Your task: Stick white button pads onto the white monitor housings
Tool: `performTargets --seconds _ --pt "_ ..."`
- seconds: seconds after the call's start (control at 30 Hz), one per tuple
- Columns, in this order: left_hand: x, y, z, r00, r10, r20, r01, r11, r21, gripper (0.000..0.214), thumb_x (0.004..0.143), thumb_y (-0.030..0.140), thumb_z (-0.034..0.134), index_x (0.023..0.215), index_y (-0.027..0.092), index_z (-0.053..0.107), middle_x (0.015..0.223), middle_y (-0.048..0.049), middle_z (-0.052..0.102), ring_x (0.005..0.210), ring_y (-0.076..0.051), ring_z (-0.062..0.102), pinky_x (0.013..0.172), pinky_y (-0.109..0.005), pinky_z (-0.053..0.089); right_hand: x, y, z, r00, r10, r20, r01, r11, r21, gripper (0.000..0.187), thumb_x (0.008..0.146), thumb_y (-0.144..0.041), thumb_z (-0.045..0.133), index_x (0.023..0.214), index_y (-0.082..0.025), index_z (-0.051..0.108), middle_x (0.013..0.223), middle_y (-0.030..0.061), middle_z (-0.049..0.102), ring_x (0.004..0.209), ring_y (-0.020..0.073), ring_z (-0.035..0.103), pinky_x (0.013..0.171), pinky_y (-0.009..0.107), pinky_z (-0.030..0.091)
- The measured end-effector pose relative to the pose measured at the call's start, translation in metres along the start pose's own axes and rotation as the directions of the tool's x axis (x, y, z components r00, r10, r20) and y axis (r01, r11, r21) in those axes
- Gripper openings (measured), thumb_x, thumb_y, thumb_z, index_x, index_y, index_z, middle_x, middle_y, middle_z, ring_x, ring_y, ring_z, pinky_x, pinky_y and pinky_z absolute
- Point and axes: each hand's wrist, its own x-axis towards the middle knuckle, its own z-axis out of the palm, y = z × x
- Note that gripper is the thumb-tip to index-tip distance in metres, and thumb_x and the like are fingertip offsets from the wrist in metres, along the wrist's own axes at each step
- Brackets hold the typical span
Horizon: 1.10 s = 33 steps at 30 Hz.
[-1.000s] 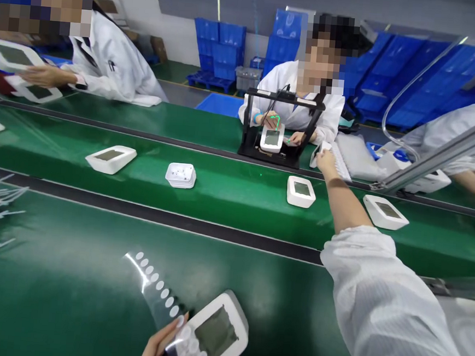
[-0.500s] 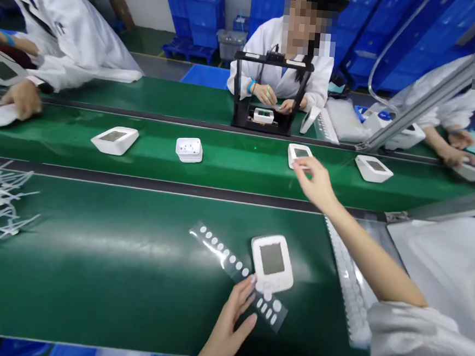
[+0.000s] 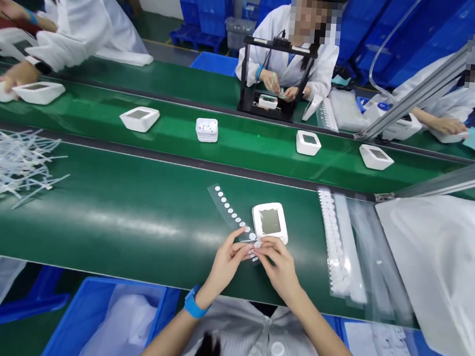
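A white device with a grey screen (image 3: 270,223) lies on the near green table (image 3: 135,219). A clear strip carrying white round stickers (image 3: 229,207) runs diagonally to its left. My left hand (image 3: 228,259) pinches the near end of that strip. My right hand (image 3: 279,264) meets it there, fingertips touching the strip's end just below the device.
Clear sticker strips (image 3: 335,240) and a white sheet (image 3: 440,260) lie at the right. White plastic ties (image 3: 8,162) are heaped at the left. Devices (image 3: 139,118) ride the conveyor (image 3: 244,145). People in white coats work across it, one at a black frame (image 3: 275,79). Blue bins (image 3: 103,315) stand below.
My right hand came back from the conveyor to the strip beside my left hand. The view tilted down, so the device and strip now sit further up the table.
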Motion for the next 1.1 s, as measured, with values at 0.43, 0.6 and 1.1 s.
performTargets --seconds 0.43,0.6,1.1 --pt "-0.006 -0.002 0.011 0.999 -0.012 -0.047 0.009 0.999 -0.052 0.058 0.085 0.041 0.064 0.134 0.016 0.047 0.077 -0.0032 0.074 0.089 -0.022 0.072 0.094 -0.04 0.053 -0.013 0.011 0.008 0.991 -0.074 -0.113 0.069 0.996 -0.052 0.022 0.089 -0.017 0.057 0.097 -0.032 0.073 0.107 0.0069 0.06 0.089 0.0203 0.065 0.079 0.04 0.058" --pt "-0.01 -0.005 0.013 0.997 0.069 -0.035 -0.067 0.996 0.056 0.057 0.088 0.041 0.06 0.138 0.018 0.044 0.078 -0.0023 0.073 0.088 -0.021 0.071 0.093 -0.039 0.052 -0.012 0.009 0.009 0.983 -0.055 -0.172 0.052 0.998 -0.02 0.021 0.088 -0.019 0.059 0.095 -0.032 0.074 0.106 0.0062 0.062 0.085 0.0201 0.064 0.078 0.041 0.057" --pt "-0.017 -0.011 0.015 0.975 0.217 -0.055 -0.187 0.923 0.336 0.046 0.093 0.037 0.052 0.136 0.02 0.048 0.104 -0.0074 0.074 0.1 -0.021 0.069 0.087 -0.031 0.052 -0.006 0.003 0.013 0.977 0.131 -0.165 -0.123 0.991 0.061 0.014 0.088 -0.024 0.059 0.083 -0.027 0.071 0.096 0.0059 0.059 0.088 0.0211 0.063 0.079 0.039 0.055"
